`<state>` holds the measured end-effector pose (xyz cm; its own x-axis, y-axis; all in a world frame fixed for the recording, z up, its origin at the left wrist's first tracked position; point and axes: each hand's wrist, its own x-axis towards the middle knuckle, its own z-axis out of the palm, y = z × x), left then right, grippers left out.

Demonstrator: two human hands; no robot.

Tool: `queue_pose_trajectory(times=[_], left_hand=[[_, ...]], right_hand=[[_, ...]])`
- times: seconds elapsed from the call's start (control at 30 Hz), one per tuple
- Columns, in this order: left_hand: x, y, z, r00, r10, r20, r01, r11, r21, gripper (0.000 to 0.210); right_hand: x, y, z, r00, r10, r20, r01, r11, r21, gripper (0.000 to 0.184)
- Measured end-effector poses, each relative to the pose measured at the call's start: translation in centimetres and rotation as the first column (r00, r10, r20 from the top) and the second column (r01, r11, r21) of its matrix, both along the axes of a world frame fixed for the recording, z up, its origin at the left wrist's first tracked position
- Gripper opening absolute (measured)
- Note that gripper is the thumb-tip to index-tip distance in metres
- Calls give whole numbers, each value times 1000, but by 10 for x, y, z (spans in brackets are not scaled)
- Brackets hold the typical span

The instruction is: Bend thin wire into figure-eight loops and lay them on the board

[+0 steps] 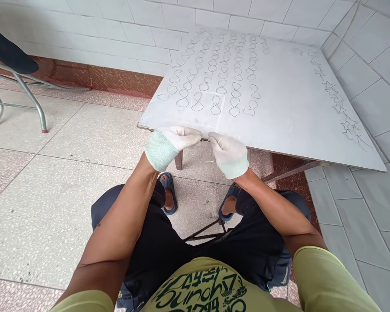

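Observation:
My left hand [178, 141], in a white glove with a pale green cuff, is closed in a pinch at the front edge of a white board [279, 125]. Just to its right, my right hand [229, 151], gloved the same way, pinches too, fingertips a small gap from the left ones. A fine strand of thin wire [195, 151] shows below the fingers; most of it is hidden by the gloves. Beyond my hands, several rows of wire loops twisted into figure-eights [216, 105] lie on the board. Star-like bent wire pieces [349, 128] lie along its right side.
The board rests on a wooden frame with a leg [179, 160] below the front edge. Tiled walls [169, 26] stand behind and to the right. A metal-legged stool [35, 102] with dark cloth stands at left. My sandalled feet [169, 195] are under the hands.

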<state>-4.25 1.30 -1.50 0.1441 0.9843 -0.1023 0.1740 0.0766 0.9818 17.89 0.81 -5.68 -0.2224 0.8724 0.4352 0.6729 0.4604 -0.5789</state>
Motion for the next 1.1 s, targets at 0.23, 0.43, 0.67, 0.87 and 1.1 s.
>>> queue_pose_trajectory(times=[0.23,0.43,0.67,0.87,1.1], left_hand=[[11,-3,-2,996,44,77,-40,998,-56,32],[17,7,-9,924,-88,373,132,987,-96,42],[16,-5,-6,959,-78,271,99,993,-63,38],[17,-8,0,995,13,101,-19,998,55,37],[14,-4,-5,998,20,66,-27,995,97,36]], right_hand=[[-2,-8,6,948,-138,287,94,982,161,54],[3,-17,21,956,-85,280,51,991,127,50],[0,-17,15,945,61,-321,-115,982,-152,38],[-5,-15,21,797,-50,-602,-249,881,-403,42],[-2,2,21,560,2,-829,-635,644,-427,53]])
